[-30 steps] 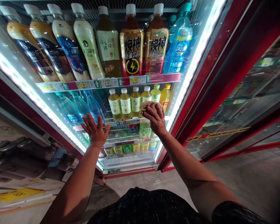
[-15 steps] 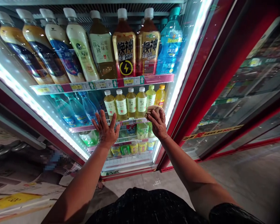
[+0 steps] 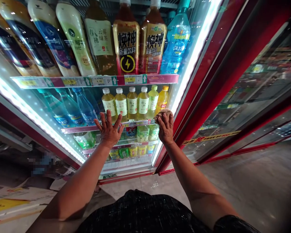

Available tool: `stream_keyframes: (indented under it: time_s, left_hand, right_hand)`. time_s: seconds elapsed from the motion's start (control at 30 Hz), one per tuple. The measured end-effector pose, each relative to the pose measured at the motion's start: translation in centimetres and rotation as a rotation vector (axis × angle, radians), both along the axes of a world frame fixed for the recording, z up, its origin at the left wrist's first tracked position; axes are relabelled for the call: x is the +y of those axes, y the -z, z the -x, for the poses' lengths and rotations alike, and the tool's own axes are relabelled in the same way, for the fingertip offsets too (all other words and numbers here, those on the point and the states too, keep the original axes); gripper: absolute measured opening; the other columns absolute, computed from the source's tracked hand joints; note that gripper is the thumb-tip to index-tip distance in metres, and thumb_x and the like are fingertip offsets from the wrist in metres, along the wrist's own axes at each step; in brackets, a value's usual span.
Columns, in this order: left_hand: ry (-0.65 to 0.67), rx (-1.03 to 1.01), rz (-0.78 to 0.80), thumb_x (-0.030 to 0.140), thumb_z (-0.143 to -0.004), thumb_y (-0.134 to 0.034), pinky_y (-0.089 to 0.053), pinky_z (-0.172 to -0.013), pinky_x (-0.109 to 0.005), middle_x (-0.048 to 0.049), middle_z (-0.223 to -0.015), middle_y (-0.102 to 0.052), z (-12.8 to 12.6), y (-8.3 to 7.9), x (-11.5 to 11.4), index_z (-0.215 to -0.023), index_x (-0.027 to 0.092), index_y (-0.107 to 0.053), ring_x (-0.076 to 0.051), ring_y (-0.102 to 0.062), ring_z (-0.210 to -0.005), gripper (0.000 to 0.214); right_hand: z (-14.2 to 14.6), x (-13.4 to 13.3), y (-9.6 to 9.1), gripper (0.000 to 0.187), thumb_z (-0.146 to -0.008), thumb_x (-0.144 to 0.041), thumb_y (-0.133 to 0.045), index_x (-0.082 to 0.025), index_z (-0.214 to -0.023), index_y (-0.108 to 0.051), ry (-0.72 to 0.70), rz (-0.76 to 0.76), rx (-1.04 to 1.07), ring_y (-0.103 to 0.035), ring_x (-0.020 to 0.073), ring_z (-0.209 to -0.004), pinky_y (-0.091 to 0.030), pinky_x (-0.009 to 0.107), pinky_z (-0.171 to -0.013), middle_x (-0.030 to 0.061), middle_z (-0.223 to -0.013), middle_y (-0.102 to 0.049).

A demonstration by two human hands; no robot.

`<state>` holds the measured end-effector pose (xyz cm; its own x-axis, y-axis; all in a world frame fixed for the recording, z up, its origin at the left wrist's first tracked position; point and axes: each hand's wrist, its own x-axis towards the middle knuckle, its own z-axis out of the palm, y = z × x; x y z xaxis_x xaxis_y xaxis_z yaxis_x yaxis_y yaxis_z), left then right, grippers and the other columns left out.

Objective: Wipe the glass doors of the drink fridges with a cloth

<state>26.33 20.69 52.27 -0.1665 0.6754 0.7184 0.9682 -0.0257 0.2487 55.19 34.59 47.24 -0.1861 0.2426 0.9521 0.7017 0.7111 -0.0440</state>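
My left hand (image 3: 109, 130) lies flat with fingers spread on the glass door (image 3: 63, 106) of a drinks fridge, over the second shelf's edge. My right hand (image 3: 165, 127) presses a brownish cloth (image 3: 164, 112) against the same glass near the door's right side, fingers curled over it. Behind the glass stand large bottles (image 3: 126, 45) on the top shelf and small yellow-green tea bottles (image 3: 132, 103) on the shelf below.
A red door frame (image 3: 208, 97) runs diagonally on the right, with a second glass door (image 3: 257, 97) beyond it. Blue water bottles (image 3: 72, 108) fill the left of the second shelf. Grey tiled floor (image 3: 244, 191) lies below right; papers lie at lower left.
My left hand slid right across the glass. My right hand with the cloth shifted right toward the door's edge. The view dropped slightly and moved closer.
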Motion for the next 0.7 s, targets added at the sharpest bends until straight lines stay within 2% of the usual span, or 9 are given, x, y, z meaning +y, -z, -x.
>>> stream_keyframes:
  time_s: [0.13,0.2,0.27,0.4,0.6,0.7]
  left_hand:
    - [0.009,-0.002,-0.003,0.042,-0.091,-0.068,0.017,-0.121,-0.074,-0.0085,-0.176,-0.013,0.0,0.1,0.0,-0.148,0.036,-0.055,-0.04,0.013,-0.161,0.059]
    - [0.01,0.005,-0.009,0.043,-0.092,-0.067,0.017,-0.121,-0.073,-0.0089,-0.176,-0.013,0.1,0.2,0.0,-0.149,0.035,-0.054,-0.041,0.012,-0.16,0.059]
    - [0.008,0.015,-0.012,0.044,-0.093,-0.066,0.017,-0.121,-0.073,-0.0098,-0.176,-0.013,0.1,0.3,0.0,-0.149,0.035,-0.054,-0.041,0.013,-0.16,0.058]
    - [0.013,0.012,0.0,0.043,-0.092,-0.067,0.019,-0.121,-0.072,-0.0087,-0.175,-0.015,0.2,0.4,0.1,-0.149,0.036,-0.055,-0.04,0.014,-0.16,0.058]
    - [0.014,-0.01,0.014,0.045,-0.093,-0.066,0.022,-0.119,-0.071,-0.0066,-0.176,-0.012,0.2,0.6,0.3,-0.149,0.036,-0.054,-0.039,0.017,-0.159,0.058]
    - [0.019,0.02,0.005,0.042,-0.091,-0.069,0.022,-0.119,-0.073,-0.0065,-0.177,-0.01,0.4,1.0,0.4,-0.151,0.037,-0.052,-0.039,0.019,-0.159,0.062]
  right_hand:
    - [-0.4,1.0,-3.0,0.078,-0.102,-0.008,-0.045,-0.045,-0.164,-0.02,0.017,-0.058,0.064,-0.01,0.0321,-0.162,-0.03,0.068,-0.128,-0.0036,-0.173,-0.027]
    - [-0.4,1.3,-3.7,0.078,-0.101,-0.007,-0.046,-0.044,-0.165,-0.02,0.006,-0.083,0.082,-0.01,0.0322,-0.162,-0.027,0.068,-0.129,-0.0039,-0.174,-0.024]
    - [-0.5,0.9,-2.8,0.078,-0.101,-0.006,-0.044,-0.042,-0.165,-0.019,-0.004,-0.074,0.083,-0.01,0.0311,-0.163,-0.025,0.069,-0.129,-0.0027,-0.174,-0.023]
    - [-0.7,-0.3,0.5,0.077,-0.101,-0.004,-0.04,-0.037,-0.166,-0.017,-0.014,0.0,0.082,-0.006,0.0272,-0.163,-0.022,0.068,-0.13,0.0005,-0.175,-0.022]
    - [-1.2,0.3,1.8,0.075,-0.1,-0.004,-0.042,-0.038,-0.165,-0.024,-0.03,-0.012,0.09,-0.006,0.0257,-0.163,-0.019,0.066,-0.131,-0.0013,-0.175,-0.022]
    - [-1.7,-0.2,3.6,0.075,-0.1,-0.003,-0.042,-0.037,-0.165,-0.024,-0.027,-0.002,0.018,-0.004,0.026,-0.163,-0.021,0.064,-0.131,0.0002,-0.175,-0.021]
